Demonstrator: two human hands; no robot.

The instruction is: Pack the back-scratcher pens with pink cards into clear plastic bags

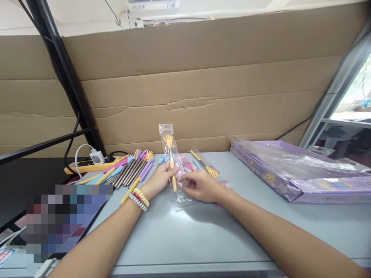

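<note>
My left hand is closed around a yellow back scratcher inside a clear plastic bag. The scratcher stands nearly upright, its hand-shaped head at the top and thumb pressed on the handle. At the bag's right side, my right hand is closed, thumb and fingertips pinching the loose plastic. Just behind my right hand lies another yellow back scratcher, with bagged pink and blue ones partly hidden. To the left, a pile of back scratchers in purple, blue, pink and yellow lies with metal rods showing.
A purple printed box with clear plastic sheets on it occupies the right of the table. At left are a yellow power strip with a white plug and a black metal post. Cardboard walls the back.
</note>
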